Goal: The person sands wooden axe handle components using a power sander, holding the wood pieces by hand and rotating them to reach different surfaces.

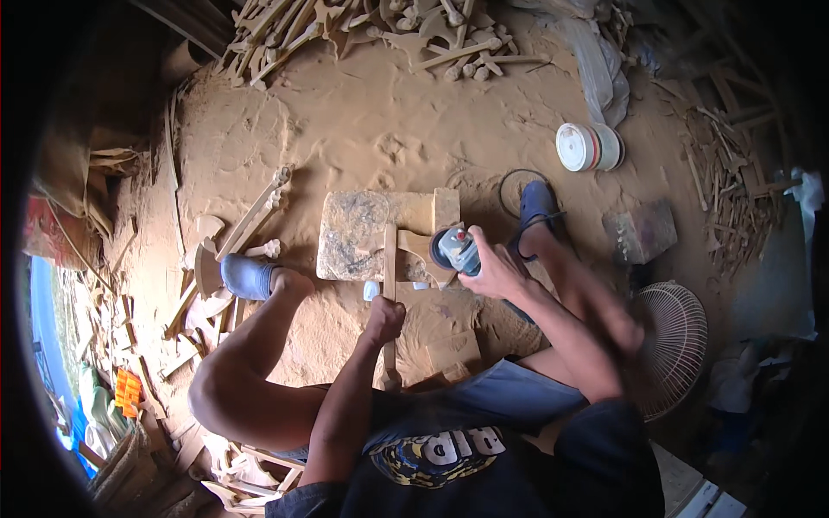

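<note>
Gripping: left hand [384,318] fisted tight around a long wooden piece [389,285], thumb side up, forearm coming straight up from the lower edge.
Right hand: right hand [492,272] wrapped closed on an angle grinder [456,249], wrist bent inward, arm slightly motion-blurred.
Wooden piece: lies across the stone block [363,233], far end on the block, near end toward the body.
Grinder: disc at the block's right edge, just beside the wooden piece.
Feet: blue sandals [246,276] either side of the block, on the sawdust floor [371,121].
Nearby: white tub [589,147], fan guard [673,345], carved offcuts [380,30].
</note>
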Demonstrator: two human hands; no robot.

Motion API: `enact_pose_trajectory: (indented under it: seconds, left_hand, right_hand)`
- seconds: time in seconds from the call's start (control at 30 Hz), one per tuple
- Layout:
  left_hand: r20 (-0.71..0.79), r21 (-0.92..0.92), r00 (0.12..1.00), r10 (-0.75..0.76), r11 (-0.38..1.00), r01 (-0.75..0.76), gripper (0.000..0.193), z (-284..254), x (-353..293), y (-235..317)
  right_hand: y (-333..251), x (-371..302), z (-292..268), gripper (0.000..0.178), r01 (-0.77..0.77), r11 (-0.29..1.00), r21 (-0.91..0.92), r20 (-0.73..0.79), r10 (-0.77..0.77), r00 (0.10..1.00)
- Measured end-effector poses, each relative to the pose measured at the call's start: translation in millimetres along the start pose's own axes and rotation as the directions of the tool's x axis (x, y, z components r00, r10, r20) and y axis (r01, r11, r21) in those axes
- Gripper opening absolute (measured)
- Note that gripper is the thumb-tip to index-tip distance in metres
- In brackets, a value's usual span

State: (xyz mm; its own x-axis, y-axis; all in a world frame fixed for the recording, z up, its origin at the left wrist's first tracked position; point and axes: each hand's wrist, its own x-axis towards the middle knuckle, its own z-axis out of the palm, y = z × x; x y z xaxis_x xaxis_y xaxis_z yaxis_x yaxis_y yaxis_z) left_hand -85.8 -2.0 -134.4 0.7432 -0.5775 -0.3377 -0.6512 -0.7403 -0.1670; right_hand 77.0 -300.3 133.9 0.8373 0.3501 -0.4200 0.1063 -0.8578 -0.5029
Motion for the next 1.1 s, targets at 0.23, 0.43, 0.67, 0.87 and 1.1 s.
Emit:
enact_pose_trajectory:
  seconds: [0.23, 0.43, 0.67, 0.87, 1.1]
  left_hand:
    - [-0.222, 0.278, 0.973, 0.071, 0.961, -0.006, 0.037, -72, 21, 16]
    - [-0.069, 0.168, 0.998, 0.0, 0.986, 0.011, 0.034, -52, 3, 5]
    - [-0.124, 0.22, 0.988, 0.094, 0.973, -0.065, 0.027, -52, 15, 14]
    - [-0.037, -0.898, 0.998, -0.045, 0.44, -0.014, 0.022, 68, 22, -15]
    - [0.046, -0.992, 0.999, -0.026, 0.115, 0.049, 0.025, 83, 47, 30]
  right_hand:
    - [52, -19, 3, 0.097, -0.068, 0.997, 0.029, -0.146, 0.072, 0.987]
    - [27, 2, 0, 0.096, -0.062, 0.995, 0.077, -0.135, 0.072, 0.988]
    - [43, -20, 15, 0.093, -0.066, 0.998, 0.004, -0.121, 0.066, 0.99]
    - [38, 29, 20, 0.096, 0.057, 0.996, 0.062, -0.311, -0.034, 0.95]
    - [15, -8, 34, 0.093, -0.052, 0.997, 0.064, -0.063, 0.056, 0.996]
